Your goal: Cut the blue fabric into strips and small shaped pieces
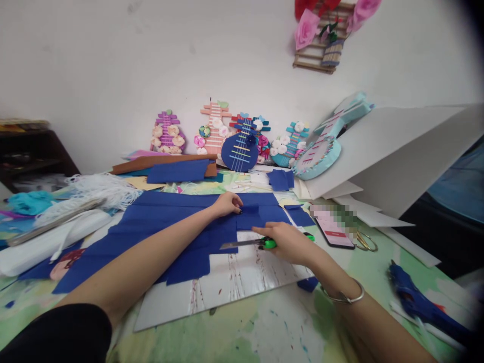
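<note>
The left hand point(227, 204) is at the blue sheet point(181, 222), near its upper middle; its thumb and forefinger are bent close together at the edge of a small blue piece point(248, 217), but the contact is partly hidden by the fingers, so I cannot tell if they pinch it or only press on it. The right hand point(285, 242) is closed around a cutting tool point(244, 244); its grey blade points to the left, above the lower edge of the blue material, and green parts come out at both sides of the hand; the fingers cover the middle of the handle, so it is hard to say if this is a knife or scissors.

The blue sheet lies across a white board point(223, 282) and beyond its left side, on the stained table point(272, 333); the left forearm hides a part of the sheet; the board has brown marks and thin dark lines. A blue scrap point(308, 284) sits at the board's lower right edge, and it shows only partly.

To the right is a phone point(335, 229), its upper right side covered by blurred squares; the same squares partly cover some golden loops point(366, 242) beside it. A blue glue gun point(423, 300) lies further right, where its end becomes lost in the dark edge. Behind, a dark blue instrument model point(239, 151) stands among other decorated ones; it partly covers a red one.
</note>
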The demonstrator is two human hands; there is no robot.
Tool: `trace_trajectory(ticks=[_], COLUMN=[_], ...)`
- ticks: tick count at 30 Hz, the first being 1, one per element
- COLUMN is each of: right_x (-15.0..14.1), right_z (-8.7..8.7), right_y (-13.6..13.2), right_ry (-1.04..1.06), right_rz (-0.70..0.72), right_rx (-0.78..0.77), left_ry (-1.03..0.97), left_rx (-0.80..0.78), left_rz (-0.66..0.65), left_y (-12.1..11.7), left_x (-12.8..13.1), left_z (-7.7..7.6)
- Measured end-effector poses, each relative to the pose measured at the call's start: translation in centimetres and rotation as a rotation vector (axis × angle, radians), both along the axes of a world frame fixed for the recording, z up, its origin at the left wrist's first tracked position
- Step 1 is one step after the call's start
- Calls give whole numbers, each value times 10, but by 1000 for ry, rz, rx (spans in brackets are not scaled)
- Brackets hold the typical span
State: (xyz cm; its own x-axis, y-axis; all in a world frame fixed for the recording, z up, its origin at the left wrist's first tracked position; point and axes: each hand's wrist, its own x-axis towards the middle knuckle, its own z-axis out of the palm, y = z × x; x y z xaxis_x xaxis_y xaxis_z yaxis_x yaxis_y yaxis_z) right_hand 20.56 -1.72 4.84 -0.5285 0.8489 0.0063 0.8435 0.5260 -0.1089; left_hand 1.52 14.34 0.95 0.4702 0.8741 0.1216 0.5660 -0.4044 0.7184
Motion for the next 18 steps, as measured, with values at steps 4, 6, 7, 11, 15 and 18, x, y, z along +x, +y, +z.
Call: trace_trajectory(ticks=[4,6,7,11,15,18], right_x=[15,18,18,18,17,19], right_z=[-1,-3,-4,-7,-9,-10], right_y=[7,9,10,11,11,13], right_ry=[-51,-41,-34,-10,7,38], right_rz=[-51,-45,-43,-24,-9,25], right_rx=[-42,-68,-80,-110,-116,-110], left_ry=[3,7,11,35,37,58], left_rx=[-3,1,3,22,92,192], left_rz=[-1,0,1,6,14,-62], left_y=[0,-1,-1,-2,-13,-29], left_x=[0,-1,-1,-1,-2,-4], left_z=[-1,-1,-1,0,3,4])
